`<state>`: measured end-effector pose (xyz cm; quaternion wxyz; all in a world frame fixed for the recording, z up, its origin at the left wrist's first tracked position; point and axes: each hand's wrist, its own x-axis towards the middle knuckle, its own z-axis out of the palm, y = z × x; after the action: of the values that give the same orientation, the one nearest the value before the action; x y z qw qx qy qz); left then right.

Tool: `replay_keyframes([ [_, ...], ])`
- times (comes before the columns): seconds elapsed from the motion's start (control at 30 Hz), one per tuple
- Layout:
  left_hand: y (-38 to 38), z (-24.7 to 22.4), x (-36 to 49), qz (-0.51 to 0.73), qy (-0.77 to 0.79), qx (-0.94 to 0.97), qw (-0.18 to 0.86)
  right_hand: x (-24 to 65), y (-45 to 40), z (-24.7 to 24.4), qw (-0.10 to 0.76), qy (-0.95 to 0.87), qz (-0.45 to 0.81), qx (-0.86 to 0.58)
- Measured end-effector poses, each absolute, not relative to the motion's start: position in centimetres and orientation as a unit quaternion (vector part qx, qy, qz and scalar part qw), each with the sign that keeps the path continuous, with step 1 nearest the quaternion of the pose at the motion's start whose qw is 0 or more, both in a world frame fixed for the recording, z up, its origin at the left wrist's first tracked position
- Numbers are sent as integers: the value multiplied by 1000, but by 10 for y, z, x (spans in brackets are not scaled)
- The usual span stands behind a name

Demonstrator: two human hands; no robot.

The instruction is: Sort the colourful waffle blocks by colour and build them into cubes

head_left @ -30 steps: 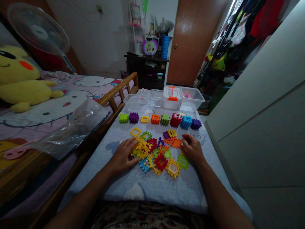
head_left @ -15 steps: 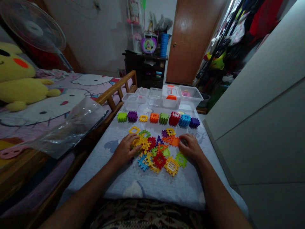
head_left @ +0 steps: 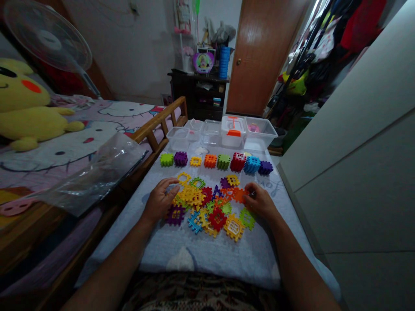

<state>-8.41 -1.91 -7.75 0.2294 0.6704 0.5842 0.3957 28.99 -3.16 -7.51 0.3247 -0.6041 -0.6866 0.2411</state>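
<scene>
A loose heap of flat interlocking plastic tiles (head_left: pixel 209 205) in many colours lies on a grey-blue sheet (head_left: pixel 207 255). My left hand (head_left: pixel 158 201) hovers at the heap's left side, fingers spread, its fingertips by the yellow tiles (head_left: pixel 189 195). A purple tile (head_left: pixel 175 214) lies just below that hand. My right hand (head_left: pixel 259 202) rests at the right side, fingers curled against an orange tile (head_left: pixel 239 195). Whether it grips that tile is hidden. Beyond the heap stands a row of several built tile cubes (head_left: pixel 223 161).
Transparent plastic boxes (head_left: pixel 211 134) and a white box with an orange handle (head_left: pixel 232 133) stand past the cubes. A wooden bed rail (head_left: pixel 158 123) and a crumpled plastic bag (head_left: pixel 97 177) lie left. A white wardrobe panel (head_left: pixel 350 172) stands right.
My left hand has shifted left and lifted off the heap, uncovering the purple tile. My right hand stays nearly in place by the orange tile.
</scene>
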Motion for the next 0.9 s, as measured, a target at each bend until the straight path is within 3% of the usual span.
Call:
replay_keyframes([
  [0.17, -23, -84, -81, 381, 568, 684, 254, 295, -31, -73, 416, -643, 217, -606],
  [0.27, -24, -84, -78, 364, 554, 702, 261, 296, -29, -74, 429, -644, 171, -610],
  [0.43, -23, -89, -79, 353, 538, 723, 250, 293, -28, -79, 384, -697, 130, -591],
  [0.63, -23, -91, -79, 355, 520, 736, 248, 297, -35, -75, 270, -783, 168, -534],
  [0.9, -23, -89, -80, 355, 522, 736, 243, 294, -38, -78, 201, -762, 93, -608],
])
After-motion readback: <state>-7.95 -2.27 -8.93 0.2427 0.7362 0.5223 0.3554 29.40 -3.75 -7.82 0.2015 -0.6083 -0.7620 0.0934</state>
